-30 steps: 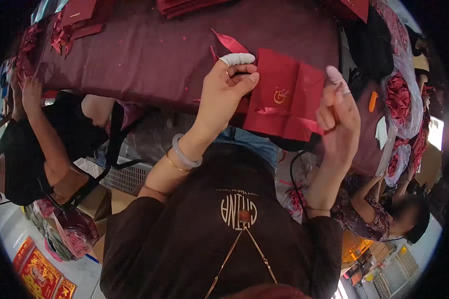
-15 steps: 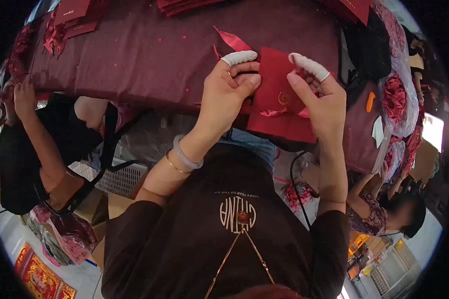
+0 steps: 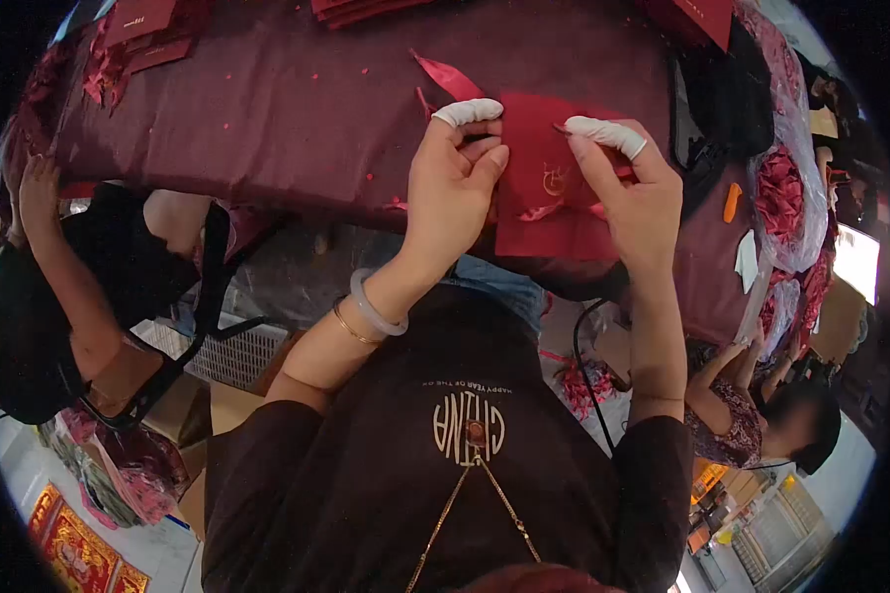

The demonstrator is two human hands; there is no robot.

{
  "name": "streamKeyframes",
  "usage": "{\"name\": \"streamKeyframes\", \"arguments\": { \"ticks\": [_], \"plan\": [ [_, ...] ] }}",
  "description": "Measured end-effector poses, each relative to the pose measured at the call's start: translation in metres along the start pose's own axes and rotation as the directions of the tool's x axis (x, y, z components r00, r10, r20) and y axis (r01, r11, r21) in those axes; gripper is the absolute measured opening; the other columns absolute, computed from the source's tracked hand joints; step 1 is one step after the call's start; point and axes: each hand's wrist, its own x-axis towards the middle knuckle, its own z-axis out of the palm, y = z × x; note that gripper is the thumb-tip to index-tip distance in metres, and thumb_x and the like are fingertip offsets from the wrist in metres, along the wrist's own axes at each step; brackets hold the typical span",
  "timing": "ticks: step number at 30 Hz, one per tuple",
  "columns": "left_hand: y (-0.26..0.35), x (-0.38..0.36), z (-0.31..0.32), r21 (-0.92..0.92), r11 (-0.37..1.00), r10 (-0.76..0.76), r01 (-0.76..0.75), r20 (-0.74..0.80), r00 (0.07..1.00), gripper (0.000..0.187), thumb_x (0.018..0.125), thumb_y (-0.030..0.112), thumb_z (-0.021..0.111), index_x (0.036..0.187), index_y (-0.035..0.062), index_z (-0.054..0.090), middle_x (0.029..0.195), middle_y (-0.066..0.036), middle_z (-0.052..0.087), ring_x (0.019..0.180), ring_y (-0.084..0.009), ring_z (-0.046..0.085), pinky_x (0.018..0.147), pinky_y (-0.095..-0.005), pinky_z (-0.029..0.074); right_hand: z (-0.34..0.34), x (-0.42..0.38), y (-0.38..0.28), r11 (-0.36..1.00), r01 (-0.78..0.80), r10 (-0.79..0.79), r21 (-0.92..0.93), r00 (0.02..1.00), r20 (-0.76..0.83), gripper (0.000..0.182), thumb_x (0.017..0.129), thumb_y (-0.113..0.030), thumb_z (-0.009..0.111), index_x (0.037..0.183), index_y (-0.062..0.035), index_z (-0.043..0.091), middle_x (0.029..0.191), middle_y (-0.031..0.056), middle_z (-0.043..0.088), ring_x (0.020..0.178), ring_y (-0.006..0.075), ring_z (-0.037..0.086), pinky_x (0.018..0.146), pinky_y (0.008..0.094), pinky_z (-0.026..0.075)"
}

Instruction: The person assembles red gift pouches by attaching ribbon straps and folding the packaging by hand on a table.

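A red card or bag [image 3: 534,232] with a gold emblem lies near the table's front edge, a ribbon across its lower part. At its upper left edge, my left hand [image 3: 460,163] is closed, thumb and fingers gripping that edge; a white cover sits on the index finger. My right hand [image 3: 628,173] is pinched over the right side, a small dark red tip, apparently ribbon, showing between thumb and white-covered index finger. Another red ribbon [image 3: 447,77] extends up and left behind my left hand.
The dark red tablecloth [image 3: 267,119] carries red card stacks [image 3: 143,20] at the back left. An orange tool [image 3: 733,202] and plastic-wrapped red ribbons [image 3: 781,198] are at right. One person's arm [image 3: 64,267] is at left, another person [image 3: 737,420] at lower right.
The card has tilted, and its lower edge sits slightly higher. My left hand has shifted a little left. The right fingertips have moved slightly left, with a dark red tip now showing between them.
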Motion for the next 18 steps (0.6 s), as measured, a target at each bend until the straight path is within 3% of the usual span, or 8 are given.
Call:
{"name": "streamKeyframes", "arguments": {
  "ticks": [2, 5, 7, 10, 18],
  "plan": [
    [-0.003, -0.002, 0.003, 0.120, 0.984, 0.136, -0.131, -0.029, 0.990, 0.037, 0.083, -0.009, 0.054, 0.118, -0.0022, 0.043, 0.108, -0.009, 0.049, 0.099, -0.0139, 0.051, 0.089, -0.0244, 0.044, 0.001, 0.000, 0.000, 0.998, 0.011, -0.011, -0.058, 1.000, 0.002, 0.014, 0.082, -0.010, 0.063, 0.093, -0.0027, 0.066, 0.089, 0.0051, 0.064, 0.080, 0.0107, 0.059, 0.072, 0.0222, 0.045],
    [-0.007, -0.002, 0.004, 0.008, 0.982, 0.187, -0.187, -0.029, 0.982, 0.038, 0.083, -0.008, 0.055, 0.119, -0.0023, 0.043, 0.111, -0.011, 0.049, 0.104, -0.0154, 0.050, 0.091, -0.0258, 0.043, 0.002, -0.002, 0.001, 0.986, -0.069, 0.074, -0.149, 0.997, 0.028, 0.015, 0.079, -0.009, 0.064, 0.093, -0.0023, 0.066, 0.088, 0.0070, 0.065, 0.079, 0.0131, 0.061, 0.072, 0.0239, 0.045],
    [-0.003, -0.002, 0.006, 0.026, 0.984, 0.179, -0.178, -0.024, 0.984, 0.039, 0.083, -0.008, 0.055, 0.120, -0.0024, 0.043, 0.113, -0.012, 0.049, 0.105, -0.0161, 0.050, 0.092, -0.0265, 0.043, 0.005, -0.003, 0.007, 0.994, -0.104, 0.104, 0.013, 0.995, -0.007, 0.016, 0.079, -0.008, 0.064, 0.095, -0.0024, 0.065, 0.089, 0.0080, 0.065, 0.081, 0.0154, 0.061, 0.074, 0.0251, 0.046],
    [-0.001, -0.003, 0.005, 0.032, 0.987, 0.161, -0.160, -0.015, 0.987, 0.041, 0.083, -0.007, 0.055, 0.121, -0.0022, 0.042, 0.116, -0.013, 0.049, 0.108, -0.0172, 0.050, 0.093, -0.0276, 0.042, 0.005, -0.001, 0.010, 0.999, 0.011, -0.012, -0.035, 1.000, -0.017, 0.018, 0.080, -0.009, 0.063, 0.096, -0.0024, 0.064, 0.090, 0.0090, 0.064, 0.084, 0.0178, 0.062, 0.075, 0.0260, 0.046],
    [0.001, -0.002, 0.001, -0.054, 0.990, 0.134, -0.133, 0.018, 0.991, 0.041, 0.084, -0.008, 0.054, 0.122, -0.0025, 0.040, 0.117, -0.016, 0.048, 0.106, -0.0181, 0.052, 0.090, -0.0269, 0.045, 0.012, 0.007, 0.013, 0.999, 0.035, -0.035, 0.012, 0.999, 0.011, 0.017, 0.080, -0.008, 0.063, 0.097, -0.0023, 0.064, 0.091, 0.0095, 0.064, 0.088, 0.0181, 0.061, 0.078, 0.0264, 0.046]
  ]
}}
